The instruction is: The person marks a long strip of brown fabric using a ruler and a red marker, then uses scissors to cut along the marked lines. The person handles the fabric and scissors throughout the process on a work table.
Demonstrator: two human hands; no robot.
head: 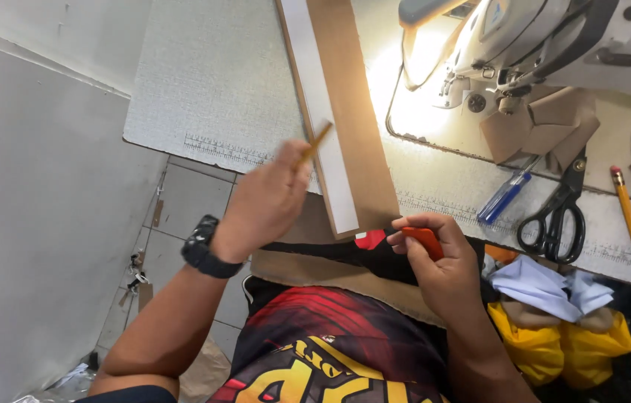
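A long brown cardboard strip with a white band along its left side is laid slanting across the sewing table, its near end lying just above a piece of black fabric held at the table's edge. A yellow pencil is pinched in the closed fingers of the left hand, the tip raised just beside the strip's white band. The right hand is clamped on a small orange tool, pressed against the fabric near the strip's end. For a clean mark, the strip is best kept flat and unmoved under the right hand while the pencil is drawn close along its edge. Further right, black scissors, a blue-handled tool and a second pencil are left on the table, below the sewing machine.
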